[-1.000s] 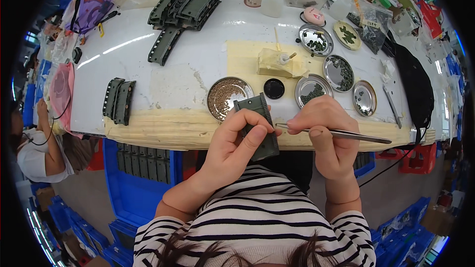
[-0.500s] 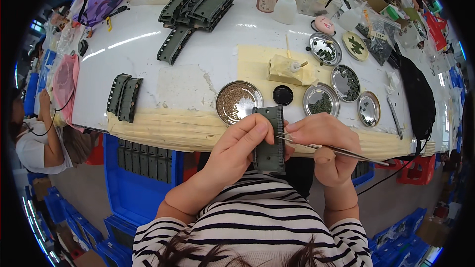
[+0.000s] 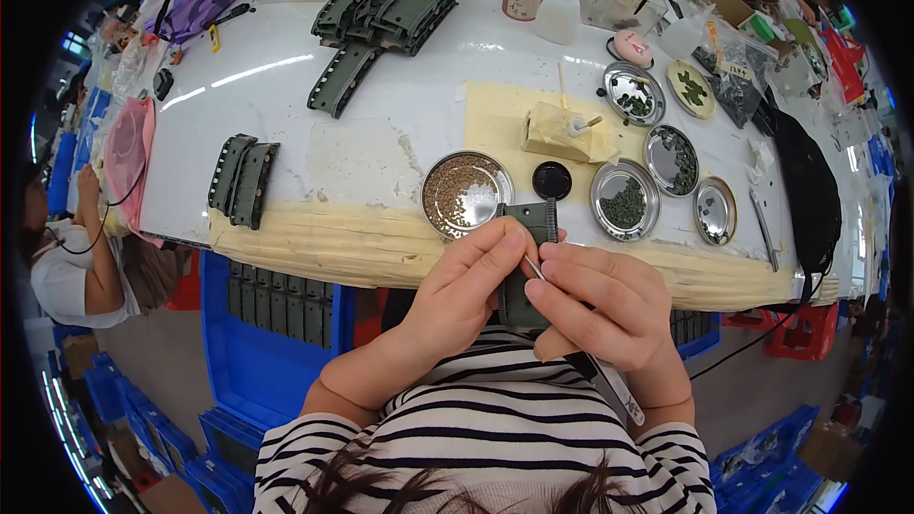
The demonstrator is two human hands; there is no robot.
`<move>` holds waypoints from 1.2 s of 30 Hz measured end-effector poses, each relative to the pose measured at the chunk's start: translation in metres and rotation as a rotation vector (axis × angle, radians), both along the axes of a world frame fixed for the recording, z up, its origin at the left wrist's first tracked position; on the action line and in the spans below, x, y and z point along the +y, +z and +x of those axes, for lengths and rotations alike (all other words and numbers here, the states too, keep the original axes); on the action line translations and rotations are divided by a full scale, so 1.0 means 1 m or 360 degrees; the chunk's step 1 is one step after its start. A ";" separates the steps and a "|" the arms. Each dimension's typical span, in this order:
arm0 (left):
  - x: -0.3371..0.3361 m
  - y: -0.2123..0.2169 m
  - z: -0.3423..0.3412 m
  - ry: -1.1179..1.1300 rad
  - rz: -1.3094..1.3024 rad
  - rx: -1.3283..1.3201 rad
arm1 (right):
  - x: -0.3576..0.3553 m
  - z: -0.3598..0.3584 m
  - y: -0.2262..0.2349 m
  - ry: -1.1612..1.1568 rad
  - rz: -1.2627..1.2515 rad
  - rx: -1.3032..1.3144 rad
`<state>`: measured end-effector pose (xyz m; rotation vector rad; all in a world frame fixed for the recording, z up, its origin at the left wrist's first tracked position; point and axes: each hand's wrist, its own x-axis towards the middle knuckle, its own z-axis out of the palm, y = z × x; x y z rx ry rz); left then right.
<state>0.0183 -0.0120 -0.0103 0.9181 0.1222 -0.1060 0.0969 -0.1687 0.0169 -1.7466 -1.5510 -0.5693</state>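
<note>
A dark green, slightly curved panel (image 3: pixel 520 309) with ribbed edges stands lengthwise just off the table's front edge. My left hand (image 3: pixel 462 286) grips it from the left, thumb and fingertips near its upper part. In my right hand (image 3: pixel 609 305) is a pair of metal tweezers (image 3: pixel 621 392), their back end sticking out below the palm. The tips point up-left, close to my left thumb and over the panel's face. Whether they pinch a small piece is too fine to tell. Beyond the panel lies a round dish of tiny brown pieces (image 3: pixel 466 158).
Metal dishes (image 3: pixel 624 236) of small green parts stand at the right, by a black cap (image 3: pixel 551 181) and a wrapped block (image 3: pixel 569 137). Similar panels (image 3: pixel 405 9) are stacked at the back left. A blue bin (image 3: pixel 257 362) of panels stands below; a person sits far left.
My right hand has come closer to my left thumb. The tweezers have swung round, their back end now pointing down toward me instead of out to the right.
</note>
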 end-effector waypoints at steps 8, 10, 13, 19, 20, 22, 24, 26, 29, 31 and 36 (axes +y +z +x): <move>0.000 -0.003 0.000 0.0030 -0.0010 0.0010 | 0.003 0.002 -0.001 0.0063 0.0030 -0.0020; 0.000 -0.003 -0.001 0.0034 0.0015 0.0003 | 0.003 0.002 -0.001 0.0067 0.0020 -0.0029; 0.001 -0.004 0.000 0.0042 0.0045 -0.0017 | 0.003 0.003 0.000 0.0068 -0.0016 -0.0024; 0.002 -0.006 0.000 0.0058 0.0111 -0.0050 | 0.003 0.003 0.000 0.0074 -0.0092 0.0001; 0.002 -0.006 0.000 0.0060 0.0127 -0.0055 | 0.003 0.003 0.000 0.0079 -0.0104 0.0003; 0.002 -0.007 0.000 0.0064 0.0145 -0.0067 | 0.003 0.003 0.002 0.0086 -0.0119 0.0007; 0.002 -0.007 0.000 0.0071 0.0151 -0.0078 | 0.003 0.003 0.002 0.0090 -0.0121 0.0015; 0.003 -0.007 0.000 0.0066 0.0167 -0.0080 | 0.003 0.004 0.001 0.0092 -0.0125 0.0005; 0.003 -0.007 0.000 0.0068 0.0173 -0.0077 | 0.003 0.003 0.001 0.0086 -0.0115 0.0037; 0.003 -0.007 0.000 0.0062 0.0166 -0.0076 | 0.003 0.002 0.002 0.0084 -0.0107 0.0065; 0.003 -0.008 0.000 0.0064 0.0179 -0.0094 | 0.003 0.003 0.000 0.0098 -0.0084 0.0047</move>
